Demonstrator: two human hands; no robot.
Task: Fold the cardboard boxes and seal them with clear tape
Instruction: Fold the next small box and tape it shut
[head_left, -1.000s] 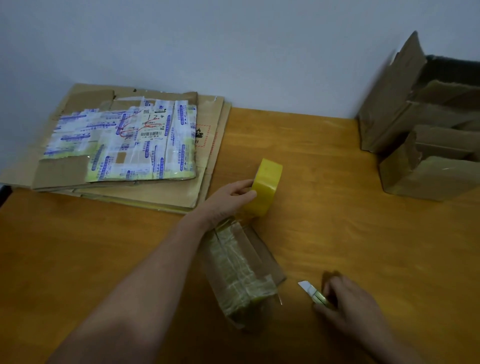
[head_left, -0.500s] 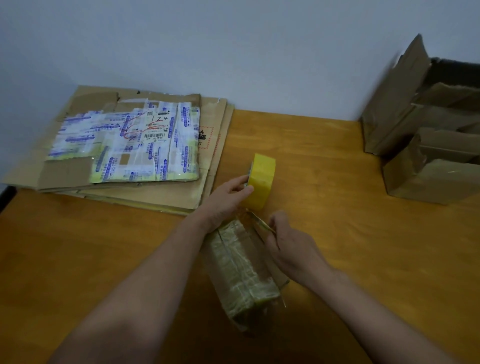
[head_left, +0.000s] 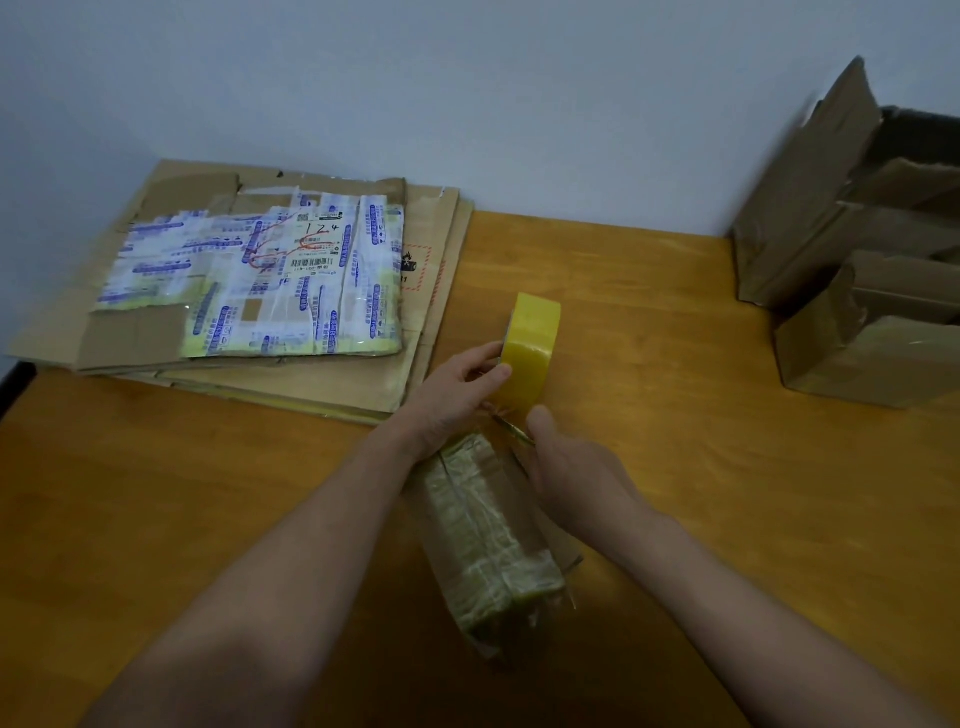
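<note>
A small folded cardboard box (head_left: 488, 530), wrapped in tape, lies on the wooden table (head_left: 675, 467) between my forearms. Just beyond its far end stands a yellowish roll of tape (head_left: 532, 348), which my left hand (head_left: 457, 389) grips on its near side. A strip of tape runs from the roll down to the box. My right hand (head_left: 566, 467) holds a small cutter (head_left: 511, 428) whose blade points at that strip, right under the roll.
A stack of flattened cardboard (head_left: 291, 291) with printed labels lies at the back left, against the wall. Several folded brown boxes (head_left: 857, 270) stand at the back right.
My right hand lifted the cutter from the table's near right and brought it up to the tape strip by the roll. My left hand stayed on the roll.
</note>
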